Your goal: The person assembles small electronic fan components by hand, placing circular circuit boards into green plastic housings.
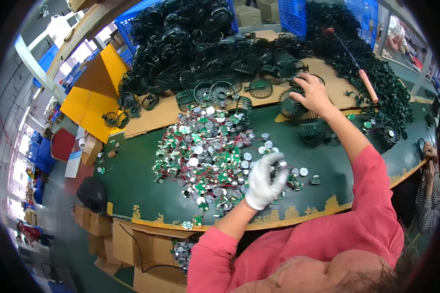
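My left hand (265,183), in a white glove, hovers at the right side of a heap of small motors with green circuit boards and red wires (205,151). Its fingers curve and are smeared by motion, so whether a part sits between them is unclear. Reaching farther out, my bare right hand (314,94) has its fingers apart over dark green plastic fan cages. One round cage (290,105) lies just under its thumb. Another cage (313,133) rests on the green table near my right forearm.
A big pile of dark cages (195,58) covers cardboard (151,119) at the back. Small dark plastic parts (388,93) heap up at the right, near a pink-handled rod (367,85). Yellow board (90,105) stands at left. Another person's hands (429,158) show at the right edge.
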